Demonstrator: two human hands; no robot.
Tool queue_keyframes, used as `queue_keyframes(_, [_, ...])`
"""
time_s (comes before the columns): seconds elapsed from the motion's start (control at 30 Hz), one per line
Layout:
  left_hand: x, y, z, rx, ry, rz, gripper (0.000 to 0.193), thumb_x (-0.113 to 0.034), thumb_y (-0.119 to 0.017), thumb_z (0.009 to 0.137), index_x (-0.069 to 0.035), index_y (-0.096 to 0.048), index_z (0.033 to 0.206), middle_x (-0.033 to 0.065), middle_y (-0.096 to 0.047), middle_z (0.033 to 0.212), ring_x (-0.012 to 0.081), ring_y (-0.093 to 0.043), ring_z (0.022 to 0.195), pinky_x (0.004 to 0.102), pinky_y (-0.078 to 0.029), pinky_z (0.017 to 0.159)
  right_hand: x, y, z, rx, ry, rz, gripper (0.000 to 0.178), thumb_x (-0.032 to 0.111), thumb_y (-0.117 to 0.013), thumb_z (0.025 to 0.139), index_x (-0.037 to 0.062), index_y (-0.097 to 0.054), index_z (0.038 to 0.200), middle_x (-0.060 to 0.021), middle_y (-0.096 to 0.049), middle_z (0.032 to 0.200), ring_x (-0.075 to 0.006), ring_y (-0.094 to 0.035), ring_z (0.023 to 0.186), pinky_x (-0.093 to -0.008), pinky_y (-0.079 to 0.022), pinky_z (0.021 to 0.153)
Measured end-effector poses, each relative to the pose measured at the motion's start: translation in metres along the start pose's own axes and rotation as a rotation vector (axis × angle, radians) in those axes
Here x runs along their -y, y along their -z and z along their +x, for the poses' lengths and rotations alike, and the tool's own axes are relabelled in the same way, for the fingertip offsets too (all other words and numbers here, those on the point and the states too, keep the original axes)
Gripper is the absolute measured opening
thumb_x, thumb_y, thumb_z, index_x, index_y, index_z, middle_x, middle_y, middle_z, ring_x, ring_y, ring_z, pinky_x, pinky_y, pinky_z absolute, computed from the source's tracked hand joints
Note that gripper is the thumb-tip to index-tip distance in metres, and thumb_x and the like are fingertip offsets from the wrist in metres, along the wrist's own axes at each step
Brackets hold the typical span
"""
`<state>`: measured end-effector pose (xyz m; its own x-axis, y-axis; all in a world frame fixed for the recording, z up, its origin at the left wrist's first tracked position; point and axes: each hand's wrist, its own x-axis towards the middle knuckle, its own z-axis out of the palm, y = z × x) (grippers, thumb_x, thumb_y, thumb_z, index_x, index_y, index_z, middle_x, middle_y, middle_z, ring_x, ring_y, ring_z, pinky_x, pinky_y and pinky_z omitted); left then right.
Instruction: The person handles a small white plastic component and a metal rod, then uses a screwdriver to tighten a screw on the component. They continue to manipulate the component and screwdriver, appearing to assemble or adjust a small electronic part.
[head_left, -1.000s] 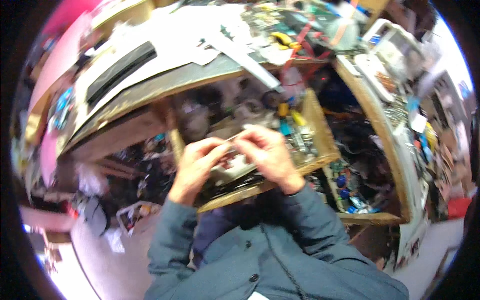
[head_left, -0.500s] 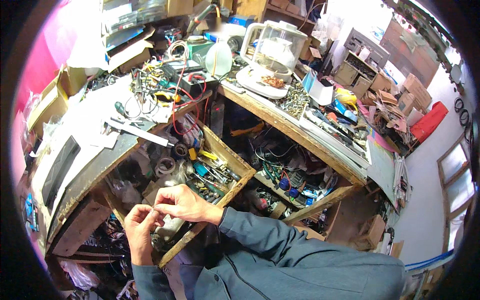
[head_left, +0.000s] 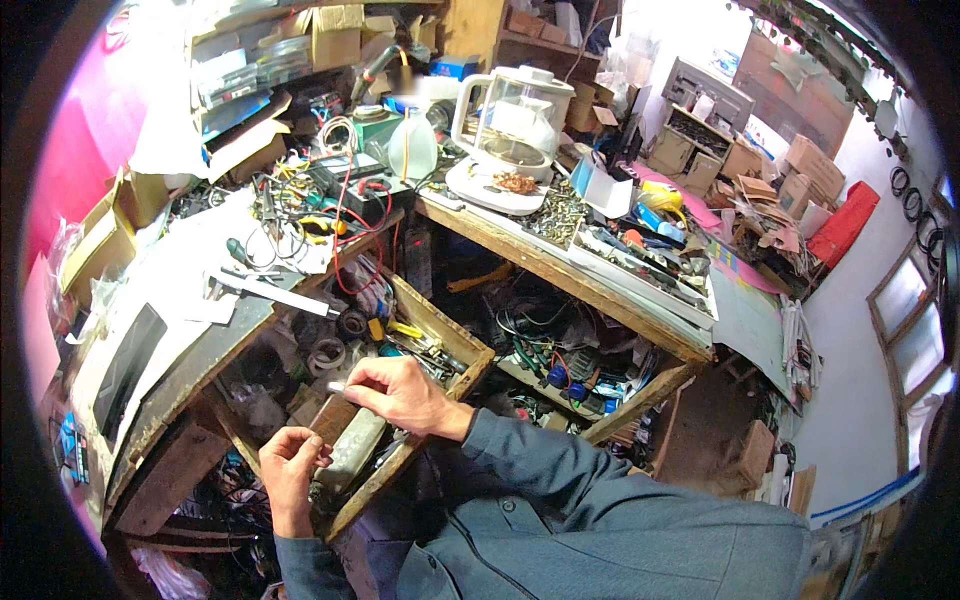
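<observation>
Over an open wooden drawer both my hands are raised, a little apart. My right hand pinches a small pale, shiny piece between thumb and fingertips; its kind is too small to tell. Nearer to me, my left hand has its thumb and fingers pressed together, and whatever they may hold is hidden. Between and below the hands lie a brown block and a pale grey oblong thing. Farther back in the drawer are a roll of tape and a yellow-handled tool.
A cluttered bench wraps around the drawer. A white slide-like tool lies on its left part, with red and black leads behind. A glass jug appliance and a tray of tools stand on the right part. Cables fill the lower drawer.
My hands have come apart: the right has moved away to the right and up with the small pale piece, while the left stays low. The whole view has shifted slightly.
</observation>
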<state>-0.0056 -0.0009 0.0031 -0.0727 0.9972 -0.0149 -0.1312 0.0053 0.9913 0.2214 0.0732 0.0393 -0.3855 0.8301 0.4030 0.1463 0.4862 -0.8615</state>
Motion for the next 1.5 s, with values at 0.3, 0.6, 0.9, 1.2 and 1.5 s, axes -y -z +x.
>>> queue_keyframes(0.3, [0.004,0.0,-0.007,0.02,0.01,-0.01,0.014,-0.009,-0.059,0.096,0.001,-0.064,0.104,0.0129,-0.072,0.086,0.0125,-0.062,0.06,0.0253,-0.052,0.058,0.04,0.089,-0.016,-0.11,0.096,-0.229,0.013,0.011,-0.07,0.088,-0.0012,-0.066,0.085,-0.0121,-0.067,0.073,-0.0162,-0.064,0.065,-0.0313,-0.049,0.061])
queue_keyframes(0.6, [0.004,0.0,-0.009,0.113,0.014,0.073,0.01,-0.005,-0.059,0.096,0.003,-0.063,0.098,0.0109,-0.068,0.076,0.0099,-0.057,0.056,0.0221,-0.046,0.054,0.086,0.157,-0.043,-0.081,0.179,-0.563,0.008,0.007,-0.07,0.087,-0.0006,-0.068,0.089,-0.0115,-0.068,0.082,-0.0232,-0.066,0.073,-0.0321,-0.052,0.067])
queue_keyframes(0.9, [-0.001,-0.005,-0.013,0.095,-0.018,0.115,0.011,-0.007,-0.061,0.095,0.003,-0.064,0.095,0.0089,-0.066,0.073,0.0102,-0.058,0.057,0.0221,-0.046,0.054,0.119,0.203,-0.06,-0.013,0.163,-0.711,0.012,0.012,-0.07,0.086,0.0021,-0.066,0.09,-0.0145,-0.066,0.082,-0.0318,-0.066,0.077,-0.0376,-0.052,0.068])
queue_keyframes(1.2, [-0.005,-0.009,-0.015,0.093,0.0,0.098,0.012,-0.007,-0.06,0.095,0.004,-0.063,0.092,0.0081,-0.065,0.072,0.0113,-0.059,0.057,0.0225,-0.047,0.055,0.121,0.222,-0.055,0.063,0.192,-0.844,0.012,0.015,-0.069,0.086,0.0045,-0.065,0.09,-0.0132,-0.065,0.081,-0.0332,-0.064,0.076,-0.0406,-0.051,0.068])
queue_keyframes(1.5, [0.0,-0.007,-0.017,0.253,0.138,0.183,0.014,-0.01,-0.058,0.095,0.003,-0.062,0.092,0.0099,-0.066,0.07,0.0155,-0.063,0.057,0.0265,-0.05,0.055,0.146,0.294,-0.033,0.087,0.136,-1.076,0.015,0.02,-0.065,0.089,0.0056,-0.068,0.09,-0.0135,-0.068,0.081,-0.0286,-0.067,0.073,-0.0387,-0.053,0.068])
